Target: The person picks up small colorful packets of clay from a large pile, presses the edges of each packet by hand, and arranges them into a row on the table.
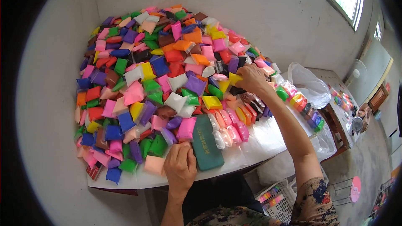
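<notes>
While the right hand (252, 79) stretches far over the white tabletop (251, 152) into the heap of small plastic-wrapped packets in many colours (146, 71), its fingertips are pressed together on a small yellow plastic-wrapped packet (233, 78). This packet lies on the heap's right slope, just left of the knuckles. It pokes out from under the fingers, with a purple packet (195, 84) near on its left and dark brown ones right below the palm.

The left hand (180, 166) sits at the near edge of the table, knuckles up, fingers bent and drawn close. It touches the near left corner of a flat dark green rectangular case with embossed lettering (205, 147). The case lies slanted on the tabletop just right of the hand. Whether the fingers clamp the case or merely rest against it cannot be told. A peach-coloured packet (154, 164) lies just left of this hand, and a pink packet (186, 129) lies just beyond it.

Right of the case, a neat row of white, pink, orange and red packets (232, 125) overlaps like tiles, between the case and the right forearm. Beyond that arm, a strip of mixed-colour packets (299, 102) runs along the table beside a crumpled clear plastic bag (312, 86). Below the table stands a white plastic basket (274, 196) with coloured contents.
</notes>
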A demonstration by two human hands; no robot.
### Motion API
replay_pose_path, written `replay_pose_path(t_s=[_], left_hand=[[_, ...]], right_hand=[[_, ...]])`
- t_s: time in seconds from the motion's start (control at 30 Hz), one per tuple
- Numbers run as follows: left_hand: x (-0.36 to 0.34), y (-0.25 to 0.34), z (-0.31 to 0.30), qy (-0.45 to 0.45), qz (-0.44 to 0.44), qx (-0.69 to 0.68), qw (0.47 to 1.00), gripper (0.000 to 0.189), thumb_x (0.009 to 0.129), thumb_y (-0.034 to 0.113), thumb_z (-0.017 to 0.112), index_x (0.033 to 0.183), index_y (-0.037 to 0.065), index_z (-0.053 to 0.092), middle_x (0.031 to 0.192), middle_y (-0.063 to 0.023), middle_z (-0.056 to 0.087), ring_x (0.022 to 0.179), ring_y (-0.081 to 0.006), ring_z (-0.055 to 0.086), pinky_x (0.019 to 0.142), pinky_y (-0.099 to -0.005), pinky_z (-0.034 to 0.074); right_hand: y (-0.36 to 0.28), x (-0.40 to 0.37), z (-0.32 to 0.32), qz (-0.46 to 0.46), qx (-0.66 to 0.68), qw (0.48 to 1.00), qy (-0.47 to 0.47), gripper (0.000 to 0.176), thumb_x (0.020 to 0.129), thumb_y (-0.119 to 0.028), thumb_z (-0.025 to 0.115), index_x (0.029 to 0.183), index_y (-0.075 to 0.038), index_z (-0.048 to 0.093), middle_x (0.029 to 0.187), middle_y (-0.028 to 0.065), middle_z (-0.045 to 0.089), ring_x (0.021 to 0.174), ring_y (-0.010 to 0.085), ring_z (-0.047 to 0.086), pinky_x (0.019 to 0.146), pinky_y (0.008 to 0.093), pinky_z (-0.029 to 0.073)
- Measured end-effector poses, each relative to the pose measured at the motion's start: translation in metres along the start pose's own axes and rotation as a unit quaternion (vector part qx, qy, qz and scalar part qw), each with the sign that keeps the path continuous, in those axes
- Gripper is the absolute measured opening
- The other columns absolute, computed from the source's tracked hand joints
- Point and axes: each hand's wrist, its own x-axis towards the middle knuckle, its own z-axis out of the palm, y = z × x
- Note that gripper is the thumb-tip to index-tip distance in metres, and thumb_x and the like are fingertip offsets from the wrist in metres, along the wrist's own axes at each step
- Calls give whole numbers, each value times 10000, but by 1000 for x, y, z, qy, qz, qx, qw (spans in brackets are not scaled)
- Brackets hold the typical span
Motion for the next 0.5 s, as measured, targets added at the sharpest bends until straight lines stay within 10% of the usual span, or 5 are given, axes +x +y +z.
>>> replay_pose_path(t_s=[0.3,0.5], left_hand=[[-6,-4,2,15,23,24,999,107,860,-20,618,967,-11,616,899,-161,582,817,-364,611,709,-447,495],[-12,-12,6,124,140,37,982,160,867,-68,603,1023,-62,634,932,-209,643,796,-374,642,694,-441,520]], right_hand=[[-1,-72,-56,-15,226,972,59,287,912,-169,699,1162,-27,690,988,92,673,862,165,645,755,319,537],[-1,-193,-53,135,497,857,-30,336,938,-205,686,1143,56,633,869,78,692,721,112,646,635,289,535]])
